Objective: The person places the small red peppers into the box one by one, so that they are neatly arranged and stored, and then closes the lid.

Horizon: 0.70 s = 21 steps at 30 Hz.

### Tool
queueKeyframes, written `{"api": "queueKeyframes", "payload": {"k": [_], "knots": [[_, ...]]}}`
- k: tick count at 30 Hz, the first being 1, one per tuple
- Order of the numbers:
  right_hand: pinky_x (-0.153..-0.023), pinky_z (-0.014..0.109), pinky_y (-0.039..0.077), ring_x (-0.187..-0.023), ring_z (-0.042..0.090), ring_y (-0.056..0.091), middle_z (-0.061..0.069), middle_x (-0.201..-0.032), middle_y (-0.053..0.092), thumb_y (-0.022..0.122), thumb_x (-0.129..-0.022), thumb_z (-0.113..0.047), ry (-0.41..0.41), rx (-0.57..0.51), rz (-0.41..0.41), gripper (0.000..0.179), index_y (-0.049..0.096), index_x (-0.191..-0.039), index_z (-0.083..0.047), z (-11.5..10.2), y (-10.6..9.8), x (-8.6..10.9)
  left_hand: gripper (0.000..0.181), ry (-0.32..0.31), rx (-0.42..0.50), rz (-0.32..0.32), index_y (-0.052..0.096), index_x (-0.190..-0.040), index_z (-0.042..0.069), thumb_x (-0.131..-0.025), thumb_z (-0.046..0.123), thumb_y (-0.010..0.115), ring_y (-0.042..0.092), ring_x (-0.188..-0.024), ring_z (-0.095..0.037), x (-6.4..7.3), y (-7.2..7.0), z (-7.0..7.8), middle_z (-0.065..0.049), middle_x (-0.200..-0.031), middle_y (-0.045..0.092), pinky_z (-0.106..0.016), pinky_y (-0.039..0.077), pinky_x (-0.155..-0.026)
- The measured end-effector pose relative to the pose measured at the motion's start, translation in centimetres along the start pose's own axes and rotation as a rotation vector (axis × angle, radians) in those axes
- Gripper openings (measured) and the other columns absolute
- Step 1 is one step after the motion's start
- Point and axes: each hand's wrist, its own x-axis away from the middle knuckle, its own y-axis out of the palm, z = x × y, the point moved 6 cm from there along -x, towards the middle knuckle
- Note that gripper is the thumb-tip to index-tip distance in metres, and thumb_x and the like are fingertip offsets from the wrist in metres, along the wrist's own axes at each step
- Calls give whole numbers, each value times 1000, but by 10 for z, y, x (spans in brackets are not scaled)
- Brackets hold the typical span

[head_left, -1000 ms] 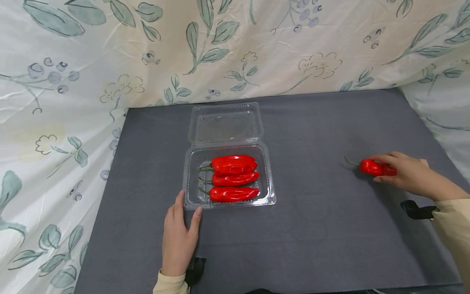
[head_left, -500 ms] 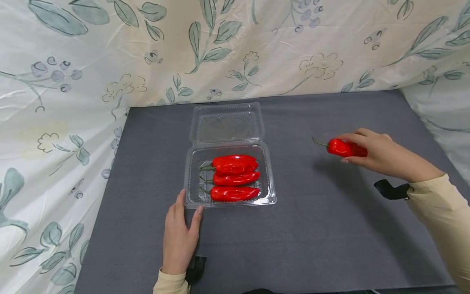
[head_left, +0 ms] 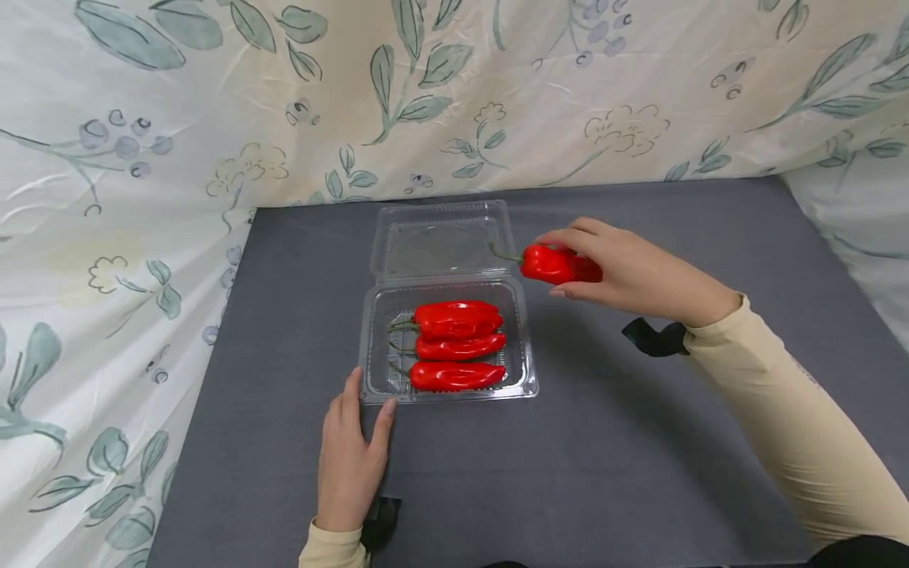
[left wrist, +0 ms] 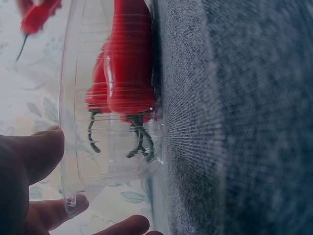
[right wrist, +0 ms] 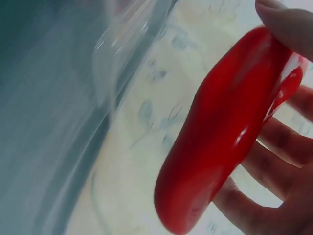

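A glossy red pepper (head_left: 548,264) with a thin green stem is gripped between the thumb and fingers of my right hand (head_left: 625,268). It hangs above the table, just right of a clear plastic clamshell box (head_left: 525,347), its stem reaching over the edge of the raised-back lid (head_left: 443,237). Several red peppers (head_left: 458,376) lie side by side in the box's base, stems to the left. At the box's front left corner, my left hand (head_left: 349,465) touches the rim with straight fingers. The left wrist view shows its thumb (left wrist: 46,152) against the rim.
Dark grey cloth covers the table (head_left: 454,481). A pale curtain with a leaf pattern (head_left: 540,95) hangs along the back and left side. Black wrist straps or mounts (head_left: 655,338) sit at both sleeves.
My right hand has lifted the pepper off the table at the right and carried it leftward to beside the box. My left hand has stayed at the box's corner.
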Motion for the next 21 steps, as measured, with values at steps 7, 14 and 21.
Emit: {"api": "queueKeyframes", "payload": {"k": [7,14,21], "knots": [[-76,28,53,-96,14,56,2,-116,58,79,-80,-33,-97,16,-74,64,51,-134,-13,-41,22,-35,68,-11,-4,-7,36,-147,10,-91,36,65,49,-116,-37,-2,-1,1,-21,-130,50,-57,44,-93],[-76,27,54,-92,13,58,1,-111,61,78,-79,-38,-209,48,-153,58,57,-126,-13,-68,66,-49,69,-28,2,-26,35,-148,10,-92,38,63,48,-118,-36,-1,2,-2,-21,-132,49,-57,43,-95],[-78,29,53,-88,14,59,1,-106,62,78,-78,-42,-244,120,-232,56,58,-119,-10,-79,107,-51,68,-19,-2,-20,36,-147,9,-92,38,64,50,-116,-36,0,2,-3,-21,-130,51,-56,44,-94]]}}
